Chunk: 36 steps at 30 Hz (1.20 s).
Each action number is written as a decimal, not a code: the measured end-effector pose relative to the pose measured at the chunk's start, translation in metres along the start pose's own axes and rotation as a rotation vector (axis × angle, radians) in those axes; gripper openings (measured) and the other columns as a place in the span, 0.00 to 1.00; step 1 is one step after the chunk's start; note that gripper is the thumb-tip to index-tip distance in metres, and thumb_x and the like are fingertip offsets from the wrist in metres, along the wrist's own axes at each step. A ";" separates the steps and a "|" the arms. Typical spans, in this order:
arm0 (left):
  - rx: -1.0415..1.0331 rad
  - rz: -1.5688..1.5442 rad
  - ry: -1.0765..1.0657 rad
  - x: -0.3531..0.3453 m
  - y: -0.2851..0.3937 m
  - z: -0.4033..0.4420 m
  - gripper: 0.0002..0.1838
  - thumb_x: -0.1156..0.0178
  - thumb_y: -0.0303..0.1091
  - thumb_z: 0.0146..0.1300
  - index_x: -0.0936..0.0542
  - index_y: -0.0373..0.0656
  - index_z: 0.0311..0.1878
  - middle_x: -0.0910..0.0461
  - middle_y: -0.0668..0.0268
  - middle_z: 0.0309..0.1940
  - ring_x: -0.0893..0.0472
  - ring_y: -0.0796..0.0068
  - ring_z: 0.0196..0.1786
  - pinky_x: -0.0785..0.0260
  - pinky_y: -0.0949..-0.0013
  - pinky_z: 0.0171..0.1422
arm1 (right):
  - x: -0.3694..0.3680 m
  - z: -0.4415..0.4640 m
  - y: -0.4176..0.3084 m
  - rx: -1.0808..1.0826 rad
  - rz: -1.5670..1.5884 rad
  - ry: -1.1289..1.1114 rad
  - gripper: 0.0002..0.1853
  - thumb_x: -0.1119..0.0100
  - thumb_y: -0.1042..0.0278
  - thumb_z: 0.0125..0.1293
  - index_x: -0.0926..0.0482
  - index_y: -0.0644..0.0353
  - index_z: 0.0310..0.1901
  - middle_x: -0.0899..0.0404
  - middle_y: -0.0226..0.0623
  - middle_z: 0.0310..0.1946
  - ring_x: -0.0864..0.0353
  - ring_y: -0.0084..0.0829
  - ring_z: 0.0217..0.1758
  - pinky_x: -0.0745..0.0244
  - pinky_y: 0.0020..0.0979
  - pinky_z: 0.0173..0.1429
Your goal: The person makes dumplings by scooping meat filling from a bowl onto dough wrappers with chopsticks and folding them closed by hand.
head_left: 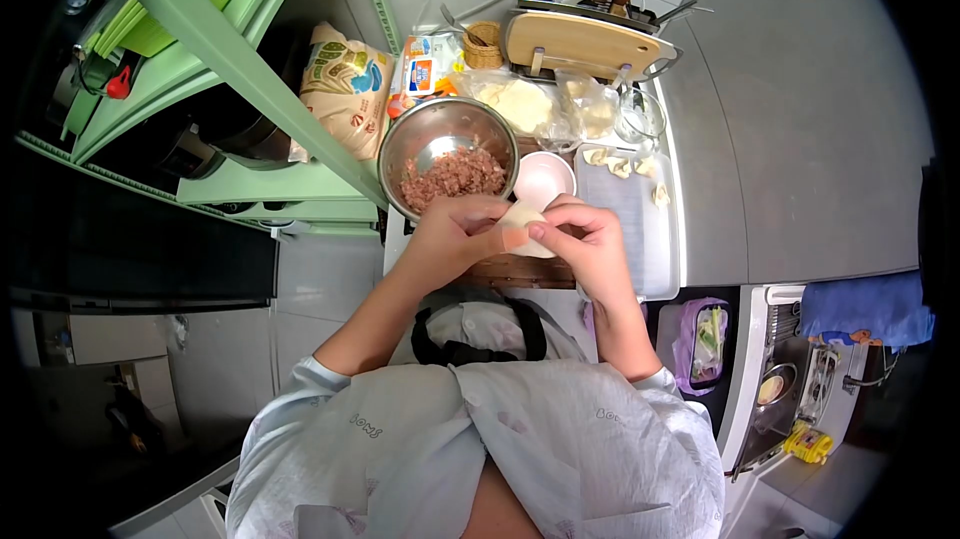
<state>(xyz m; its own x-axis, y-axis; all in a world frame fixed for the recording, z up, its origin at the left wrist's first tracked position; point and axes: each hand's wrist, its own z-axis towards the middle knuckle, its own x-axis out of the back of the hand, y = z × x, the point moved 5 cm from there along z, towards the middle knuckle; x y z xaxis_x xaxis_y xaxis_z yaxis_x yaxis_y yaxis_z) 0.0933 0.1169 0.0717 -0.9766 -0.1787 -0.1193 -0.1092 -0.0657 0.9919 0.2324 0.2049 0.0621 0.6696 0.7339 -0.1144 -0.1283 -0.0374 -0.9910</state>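
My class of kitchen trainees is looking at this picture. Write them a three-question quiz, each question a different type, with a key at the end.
1. Multiple choice: what do the left hand and right hand hold between them?
A) a knife
B) a thin piece of dough
C) a wooden spoon

2. True or false: the minced meat lies in the metal bowl.

3. Fill in the blank: the tray with folded dough pieces on it is to the person's ____ of the metal bowl.

Key: 1. B; 2. true; 3. right.
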 end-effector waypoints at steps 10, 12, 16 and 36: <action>0.207 0.029 0.009 -0.002 -0.003 -0.012 0.11 0.32 0.29 0.57 0.16 0.31 0.40 0.17 0.67 0.26 0.22 0.85 0.30 0.31 0.81 0.35 | -0.009 0.001 -0.005 -0.030 0.009 -0.005 0.02 0.34 0.78 0.59 0.16 0.68 0.33 0.22 0.27 0.28 0.27 0.16 0.32 0.35 0.20 0.38; 0.214 0.000 0.015 -0.002 -0.002 -0.013 0.10 0.32 0.29 0.56 0.15 0.30 0.38 0.16 0.65 0.27 0.21 0.84 0.30 0.30 0.81 0.36 | -0.007 0.002 -0.008 0.040 -0.033 0.009 0.02 0.35 0.78 0.59 0.16 0.68 0.33 0.23 0.27 0.27 0.28 0.16 0.32 0.35 0.20 0.37; 0.257 0.001 0.031 0.006 -0.004 -0.013 0.12 0.30 0.31 0.56 0.15 0.31 0.37 0.16 0.64 0.27 0.20 0.83 0.29 0.29 0.81 0.34 | -0.003 0.001 -0.006 0.061 0.037 0.055 0.02 0.35 0.79 0.59 0.17 0.69 0.33 0.25 0.26 0.26 0.30 0.16 0.32 0.38 0.20 0.36; 0.187 -0.061 -0.043 0.012 0.002 -0.020 0.08 0.32 0.24 0.55 0.16 0.29 0.38 0.15 0.59 0.29 0.17 0.77 0.31 0.23 0.77 0.37 | 0.007 0.000 0.008 0.030 0.451 0.064 0.01 0.38 0.82 0.60 0.18 0.69 0.32 0.23 0.30 0.30 0.26 0.20 0.36 0.33 0.22 0.42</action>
<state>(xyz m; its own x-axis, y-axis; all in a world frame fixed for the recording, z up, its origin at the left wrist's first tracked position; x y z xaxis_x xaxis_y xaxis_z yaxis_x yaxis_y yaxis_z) 0.0846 0.0953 0.0718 -0.9738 -0.1374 -0.1814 -0.1969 0.1091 0.9743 0.2364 0.2098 0.0536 0.5856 0.6054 -0.5390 -0.4381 -0.3231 -0.8388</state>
